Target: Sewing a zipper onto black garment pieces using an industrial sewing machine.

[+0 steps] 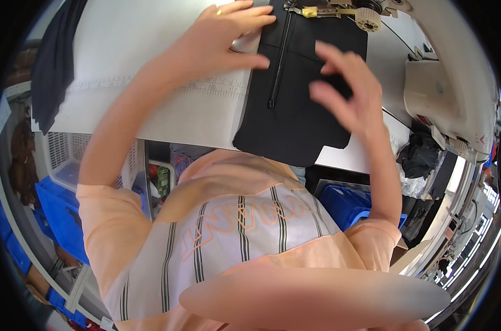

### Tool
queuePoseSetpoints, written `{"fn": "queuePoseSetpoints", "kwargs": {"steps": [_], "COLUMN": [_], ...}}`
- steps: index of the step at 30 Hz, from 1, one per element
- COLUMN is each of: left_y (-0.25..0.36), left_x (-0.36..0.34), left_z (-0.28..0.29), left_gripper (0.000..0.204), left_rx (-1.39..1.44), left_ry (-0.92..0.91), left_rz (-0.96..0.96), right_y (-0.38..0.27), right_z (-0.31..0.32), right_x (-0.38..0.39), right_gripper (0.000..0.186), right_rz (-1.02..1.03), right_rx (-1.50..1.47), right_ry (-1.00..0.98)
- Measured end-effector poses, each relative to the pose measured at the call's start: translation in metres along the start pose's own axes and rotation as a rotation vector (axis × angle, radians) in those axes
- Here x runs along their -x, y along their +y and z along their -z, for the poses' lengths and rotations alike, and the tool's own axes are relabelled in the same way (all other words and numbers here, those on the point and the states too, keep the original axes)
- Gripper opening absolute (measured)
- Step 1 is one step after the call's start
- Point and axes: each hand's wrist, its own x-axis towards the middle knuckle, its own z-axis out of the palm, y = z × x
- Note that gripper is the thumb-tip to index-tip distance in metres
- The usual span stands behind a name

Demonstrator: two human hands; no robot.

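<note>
A black fabric piece (300, 127) lies across the table edge in front of me, its near end reaching toward my lap. A black zipper (278, 69) runs lengthwise along it, up to the presser foot (292, 7) of a sewing machine at the top. My left hand (231, 36) is open beside the zipper, its fingers spread, with fingertips and thumb at the fabric's left edge. Over the right part of the fabric is my right hand (352, 91), slightly blurred, thumb and fingers apart with nothing between them. Whether it touches the cloth I cannot tell.
The sewing machine (454, 77) fills the upper right, with a white dial (367, 20) near the foot. A ruler strip (206, 87) marks the white table (124, 49). Dark cloth (55, 63) hangs at the left. Below stand a white basket (68, 151) and blue bins (60, 215).
</note>
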Motion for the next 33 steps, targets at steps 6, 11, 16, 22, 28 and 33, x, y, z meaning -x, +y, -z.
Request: {"fn": "queuePoseSetpoints", "kwargs": {"steps": [6, 11, 16, 22, 28, 33], "left_y": [0.049, 0.052, 0.048, 0.053, 0.062, 0.059], "left_x": [0.092, 0.102, 0.071, 0.044, 0.037, 0.036], "left_z": [0.001, -0.03, -0.028, -0.018, -0.012, -0.013], "left_gripper": [0.075, 0.064, 0.049, 0.03, 0.036, 0.037], "left_rx": [-0.185, -0.268, -0.204, 0.424, 0.364, 0.297], "left_ry": [-0.14, 0.001, 0.055, -0.02, -0.092, -0.101], "left_rz": [-0.207, -0.346, -0.386, 0.104, 0.111, 0.064], "right_y": [-0.042, -0.029, -0.067, -0.084, -0.04, -0.043], "right_z": [-0.008, -0.03, 0.003, -0.003, -0.034, -0.028], "right_x": [0.095, 0.096, 0.072, 0.079, 0.097, 0.098], "right_gripper": [0.052, 0.036, 0.031, 0.041, 0.058, 0.056], "right_rz": [0.176, 0.301, 0.364, 0.385, 0.169, 0.192], "right_rx": [0.221, 0.219, 0.114, 0.071, 0.272, 0.287], "right_ry": [-0.118, 0.04, 0.16, 0.047, -0.005, 0.057]}}
